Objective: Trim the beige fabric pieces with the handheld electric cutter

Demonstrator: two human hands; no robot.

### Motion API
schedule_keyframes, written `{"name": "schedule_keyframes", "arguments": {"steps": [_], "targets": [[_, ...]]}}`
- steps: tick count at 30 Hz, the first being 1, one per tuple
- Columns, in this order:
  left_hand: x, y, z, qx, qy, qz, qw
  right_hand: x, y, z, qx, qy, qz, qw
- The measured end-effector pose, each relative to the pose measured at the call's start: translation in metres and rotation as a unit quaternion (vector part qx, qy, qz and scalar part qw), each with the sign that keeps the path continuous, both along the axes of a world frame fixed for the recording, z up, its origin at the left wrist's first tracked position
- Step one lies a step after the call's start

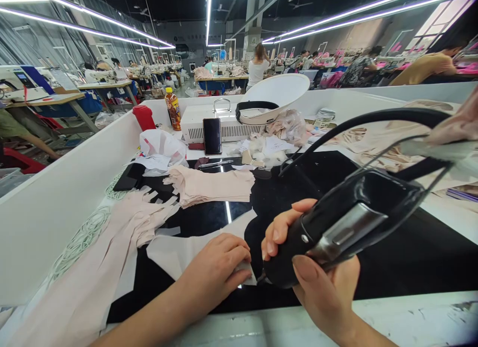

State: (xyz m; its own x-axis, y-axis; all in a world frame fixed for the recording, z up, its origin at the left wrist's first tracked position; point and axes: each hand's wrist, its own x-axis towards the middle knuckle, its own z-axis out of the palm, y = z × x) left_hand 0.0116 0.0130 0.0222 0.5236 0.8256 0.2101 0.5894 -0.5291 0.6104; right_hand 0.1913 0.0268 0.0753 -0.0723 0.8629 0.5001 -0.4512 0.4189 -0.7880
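Observation:
My right hand [317,282] is wrapped round a black hand-held tool [336,227] with a metal trigger plate and black cables running off to the right. Its tip points down at a pale fabric piece [179,252] on the black work surface [411,257]. My left hand [218,270] presses down on that piece, fingers pinching its corner right beside the tool's tip. A stack of pale pink fabric pieces [212,185] lies further back, and more pink strips [112,247] spread out to the left.
White walls [56,202] fence the table. At the back stand a white box [224,123] with a phone [212,136] leaning on it, a red cup [144,117], a bottle [173,108], a white bowl-shaped lamp [276,93] and paper scraps. Other workers sit at sewing stations beyond.

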Motion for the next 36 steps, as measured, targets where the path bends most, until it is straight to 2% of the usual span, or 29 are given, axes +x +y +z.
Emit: {"name": "schedule_keyframes", "arguments": {"steps": [18,23,36], "targets": [[0.001,0.001,-0.0031,0.018,-0.003,0.006,1.0,-0.0014,0.0019,-0.0001,-0.008,0.002,-0.007,1.0],[0.0011,0.0015,-0.0033,0.014,-0.005,0.003,1.0,-0.0018,0.0029,0.0005,-0.009,-0.021,-0.036,0.999],[-0.0004,0.0019,-0.0022,0.007,-0.005,0.001,1.0,-0.0048,0.0028,0.0003,0.0,0.003,-0.004,1.0]]}}
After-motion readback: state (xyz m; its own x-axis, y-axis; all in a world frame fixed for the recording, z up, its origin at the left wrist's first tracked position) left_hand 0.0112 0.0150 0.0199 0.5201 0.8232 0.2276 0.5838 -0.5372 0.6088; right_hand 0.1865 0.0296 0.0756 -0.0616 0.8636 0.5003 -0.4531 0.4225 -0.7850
